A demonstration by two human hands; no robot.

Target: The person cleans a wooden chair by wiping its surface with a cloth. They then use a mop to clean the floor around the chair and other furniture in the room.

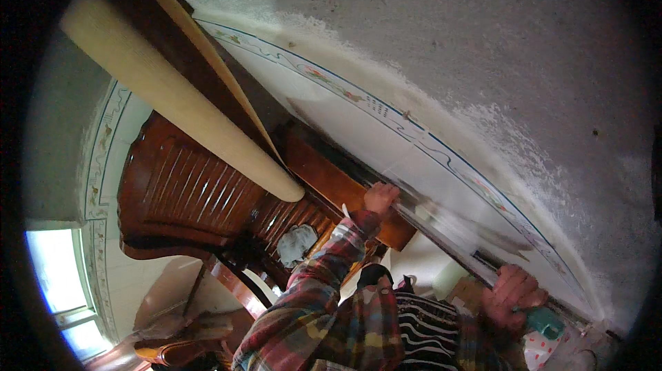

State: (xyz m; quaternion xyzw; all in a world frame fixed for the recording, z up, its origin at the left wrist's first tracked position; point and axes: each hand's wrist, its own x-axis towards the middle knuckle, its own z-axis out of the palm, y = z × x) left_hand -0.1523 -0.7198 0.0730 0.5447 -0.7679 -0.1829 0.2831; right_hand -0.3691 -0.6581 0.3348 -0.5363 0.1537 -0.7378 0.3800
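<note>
My left hand (381, 197), at the end of a plaid sleeve, is closed around a long thin bar (439, 239) that slants along the tiled wall. Farther down the same bar, at the lower right, my right hand (514, 291) is closed on it too, slightly blurred. A green object (545, 322), perhaps a handle or cap, shows just beside the right hand; whether it belongs to the bar I cannot tell. An orange-brown wooden panel (326, 169) lies behind and below the left hand.
A glossy slatted wooden bench (191, 185) stands at left, with a crumpled pale cloth (296, 246) on it. A long pale board (181, 102) slants above it. The tiled wall (351, 112) with a floral border runs diagonally at right. A window (57, 267) is at far left.
</note>
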